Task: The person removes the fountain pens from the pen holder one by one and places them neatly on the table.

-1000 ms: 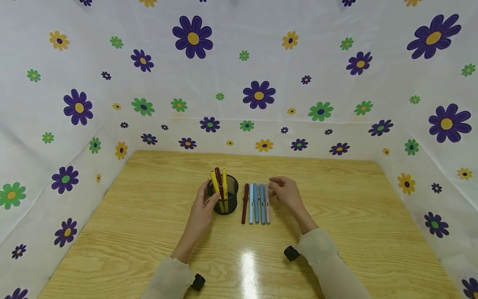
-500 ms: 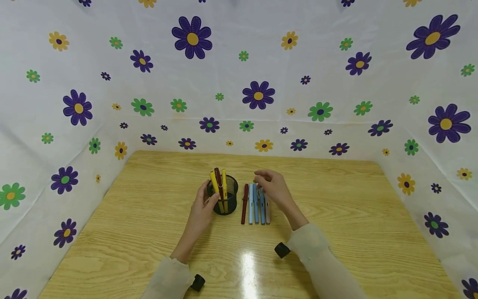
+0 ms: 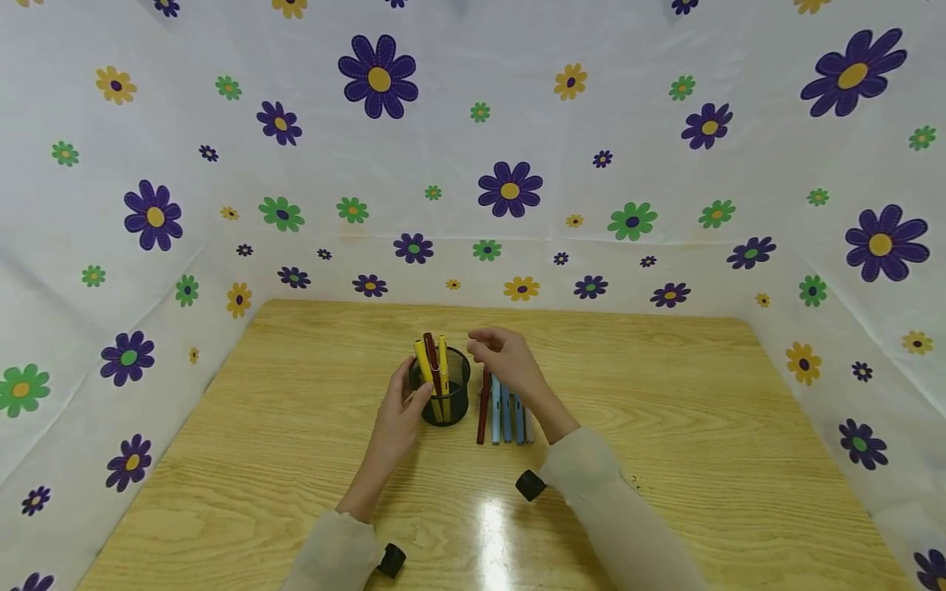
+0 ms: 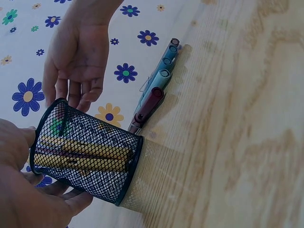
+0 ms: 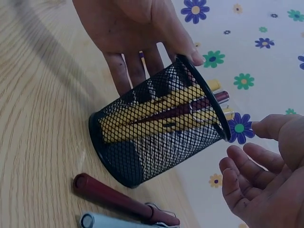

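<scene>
A black mesh pen holder (image 3: pixel 447 402) stands upright on the table, with two yellow pens (image 3: pixel 421 359) and a dark red pen (image 3: pixel 429 346) leaning inside it. My left hand (image 3: pixel 397 414) grips its left side, thumb near the rim and fingers behind the mesh. Over the top ends of a row of pens hovers my right hand (image 3: pixel 510 361), close to the holder's right rim. Nothing is between its loosely bent fingers (image 5: pixel 254 166). The row has a dark red pen (image 3: pixel 484 410) nearest the holder, then a light blue pen (image 3: pixel 496 420) and several others, partly hidden by that hand.
The wooden table (image 3: pixel 296 468) reaches back to a white cloth (image 3: pixel 443 148) printed with flowers, which hangs on the far, left and right sides. Black wrist devices (image 3: pixel 530 485) sit at both sleeves.
My right hand has moved left across the pen row, from beside its right end to near the holder's rim. The left hand and the holder have stayed in place.
</scene>
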A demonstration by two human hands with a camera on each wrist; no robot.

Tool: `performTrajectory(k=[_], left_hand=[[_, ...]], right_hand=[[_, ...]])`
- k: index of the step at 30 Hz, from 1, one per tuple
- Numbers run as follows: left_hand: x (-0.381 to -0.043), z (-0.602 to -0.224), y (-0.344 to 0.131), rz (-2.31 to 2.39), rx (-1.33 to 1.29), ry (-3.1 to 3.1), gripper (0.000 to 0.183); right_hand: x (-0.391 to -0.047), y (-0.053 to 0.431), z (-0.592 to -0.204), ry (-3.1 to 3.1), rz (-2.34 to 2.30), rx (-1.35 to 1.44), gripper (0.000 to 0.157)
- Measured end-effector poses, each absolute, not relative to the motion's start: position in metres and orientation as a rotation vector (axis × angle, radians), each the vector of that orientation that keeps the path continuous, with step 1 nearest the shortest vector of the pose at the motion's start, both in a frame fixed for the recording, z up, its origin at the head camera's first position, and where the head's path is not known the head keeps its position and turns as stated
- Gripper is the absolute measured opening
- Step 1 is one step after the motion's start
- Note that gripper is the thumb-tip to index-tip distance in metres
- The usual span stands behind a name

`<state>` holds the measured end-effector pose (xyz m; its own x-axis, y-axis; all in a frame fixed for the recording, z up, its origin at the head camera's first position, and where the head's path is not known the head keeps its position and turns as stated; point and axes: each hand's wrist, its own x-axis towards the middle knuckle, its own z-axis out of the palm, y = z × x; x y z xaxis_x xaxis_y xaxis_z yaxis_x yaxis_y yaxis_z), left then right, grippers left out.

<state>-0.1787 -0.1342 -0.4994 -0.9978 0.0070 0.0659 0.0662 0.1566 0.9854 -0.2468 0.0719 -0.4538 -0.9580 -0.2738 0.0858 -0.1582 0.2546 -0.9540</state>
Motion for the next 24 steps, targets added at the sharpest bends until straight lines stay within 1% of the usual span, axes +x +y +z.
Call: performTrajectory(k=[10,19,24], left_hand=[[-0.175,-0.497,-0.135,-1.996,-0.124,-2.350,0.066],[-0.176,-0.500,-0.136,-1.991,-0.130,-2.362,0.066],[-0.177,-0.501,-0.136,-1.994,-0.132,-2.362,0.066]], right_hand=[[-0.251,0.053,-0.453,2.442,-1.754,-0.491,0.040],[-0.254,0.042,-0.455,2.424,-1.754,-0.497,0.038],[-0.256,0.037,-0.460,2.433,-1.741,-0.518,0.045]])
